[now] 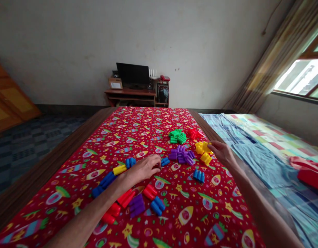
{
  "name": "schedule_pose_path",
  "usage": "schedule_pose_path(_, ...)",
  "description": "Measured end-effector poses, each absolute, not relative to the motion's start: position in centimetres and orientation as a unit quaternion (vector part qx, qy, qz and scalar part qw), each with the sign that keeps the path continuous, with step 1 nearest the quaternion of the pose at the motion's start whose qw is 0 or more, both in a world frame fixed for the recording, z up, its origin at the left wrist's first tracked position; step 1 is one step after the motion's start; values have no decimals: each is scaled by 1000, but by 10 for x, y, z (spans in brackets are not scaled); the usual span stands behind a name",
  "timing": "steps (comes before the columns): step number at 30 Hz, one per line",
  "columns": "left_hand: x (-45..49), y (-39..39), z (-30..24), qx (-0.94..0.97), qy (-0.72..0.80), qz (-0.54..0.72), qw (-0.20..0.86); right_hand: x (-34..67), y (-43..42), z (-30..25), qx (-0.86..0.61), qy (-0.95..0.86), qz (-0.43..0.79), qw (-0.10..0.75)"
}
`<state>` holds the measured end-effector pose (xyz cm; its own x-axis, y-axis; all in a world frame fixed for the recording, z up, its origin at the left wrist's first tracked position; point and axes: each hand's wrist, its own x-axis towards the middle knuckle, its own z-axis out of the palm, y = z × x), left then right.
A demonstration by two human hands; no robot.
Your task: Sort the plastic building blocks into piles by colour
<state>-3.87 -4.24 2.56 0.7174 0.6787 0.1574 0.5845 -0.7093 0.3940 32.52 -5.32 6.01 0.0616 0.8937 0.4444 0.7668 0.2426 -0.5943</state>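
Piles: four on the table (pixel 64 150), a green pile (pixel 177 136), red pile (pixel 194 133), purple pile (pixel 182 155) and yellow pile (pixel 202 148), all toward the right edge; the blocks overlap too much to count.
Loose blue blocks (pixel 198 175): six visible; three in the left-hand row, one by the left fingertips, one nearer the near edge than the purple pile, one among the near group.
Other loose blocks: one yellow block (pixel 119 169) in the row, one purple block (pixel 136 206) and at least three red blocks (pixel 150 192) toward the near edge; the forearm may cover more.
Left hand (pixel 147 166): palm down, fingers curled toward the cloth (pixel 174 205), just beside a blue block; cannot tell whether it grips anything.
Right hand (pixel 222 151): reaches in over the right edge, thumb and forefinger close together at the yellow pile; cannot tell whether a block is pinched.
Row direction: slants from the left edge's near part toward the far right corner.
Yellow block's long axis: mostly left to right, its right end slightly farther off.
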Motion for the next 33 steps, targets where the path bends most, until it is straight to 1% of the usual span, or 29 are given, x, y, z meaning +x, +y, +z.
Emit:
schedule_pose_path(4, -34, -45, 24, 897, 383, 161, 151, 357, -44, 44, -636, -661, 117, 381)
schedule_pose_path(6, -34, -46, 22, 897, 381, 164, 150, 359, -45, 39, -643, -663, 93, 372)
schedule_pose_path(10, -37, -48, 18, 928, 313, 140, 148, 359, -50, 33, -644, -678, 24, 354)
schedule_pose_path(12, -38, -48, 16, 931, 304, 145, 142, 360, -51, 32, -644, -682, 6, 347)
schedule_pose_path(16, -36, -49, 17, 917, 325, 170, 157, 360, -54, 38, -649, -675, -7, 351)
schedule_pose_path(20, -30, -53, 28, 905, 358, 149, 175, 329, -65, 58, -618, -688, -7, 380)
schedule_pose_path(22, -27, -55, 34, 890, 379, 149, 204, 297, -77, 68, -552, -745, 24, 373)
schedule_pose_path(23, -24, -56, 37, 877, 387, 156, 236, 278, -84, 70, -504, -785, 52, 356)
schedule_pose_path(26, -16, -60, 41, 813, 390, 193, 388, 222, -106, 68, -362, -883, 91, 284)
schedule_pose_path(28, -11, -65, 42, 765, 373, 214, 480, 196, -114, 62, -307, -907, 97, 272)
schedule_pose_path(29, -9, -67, 43, 749, 365, 220, 507, 190, -116, 59, -299, -910, 99, 271)
schedule_pose_path(31, -9, -71, 46, 752, 353, 217, 512, 191, -116, 57, -313, -905, 96, 271)
schedule_pose_path(33, -13, -74, 52, 795, 352, 196, 453, 208, -115, 57, -351, -894, 71, 269)
